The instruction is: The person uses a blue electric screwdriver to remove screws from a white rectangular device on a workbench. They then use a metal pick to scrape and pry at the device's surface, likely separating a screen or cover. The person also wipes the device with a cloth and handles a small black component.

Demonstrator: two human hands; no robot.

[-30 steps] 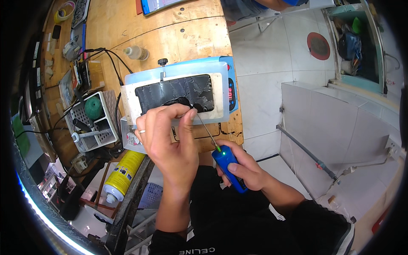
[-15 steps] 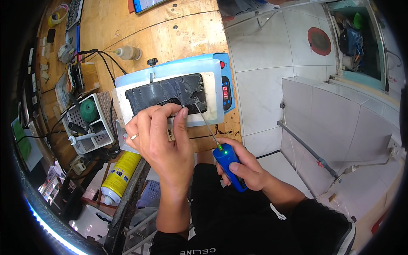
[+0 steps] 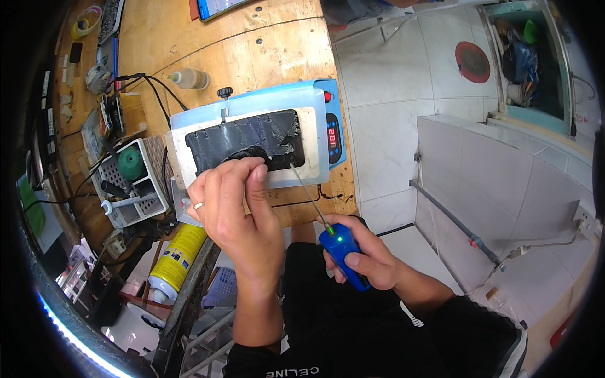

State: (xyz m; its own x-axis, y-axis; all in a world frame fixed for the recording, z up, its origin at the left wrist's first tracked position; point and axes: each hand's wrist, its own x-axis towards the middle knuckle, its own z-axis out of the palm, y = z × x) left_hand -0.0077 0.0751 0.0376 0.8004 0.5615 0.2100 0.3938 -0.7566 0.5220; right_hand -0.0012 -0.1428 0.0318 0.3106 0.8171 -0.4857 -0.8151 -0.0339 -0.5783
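Note:
A dark, flat phone-sized panel (image 3: 227, 142) lies on the cream top of a blue heating plate (image 3: 319, 101). Its dark coating is torn and ragged, with smooth black surface bared along the near right part. My left hand (image 3: 236, 211), wearing a ring, hovers over the panel's near edge with thumb and fingertips pinched together; whatever is between them is too small to make out. My right hand (image 3: 375, 258) is wrapped round a blue handheld power tool (image 3: 343, 249) with a lit green light. Its thin metal shaft (image 3: 309, 196) reaches the panel's near right corner.
A black clamp knob (image 3: 224, 93) stands at the plate's far edge, with a small bottle (image 3: 190, 79) beyond it. To the left are a tool basket (image 3: 148, 183), black cables (image 3: 151, 85) and a yellow spray can (image 3: 179, 258). The wooden bench (image 3: 290, 50) ends at the right above a tiled floor.
My left hand has drawn back slightly left and nearer to me. The blue tool has shifted a little right and nearer, its tip now closer to the panel's near edge.

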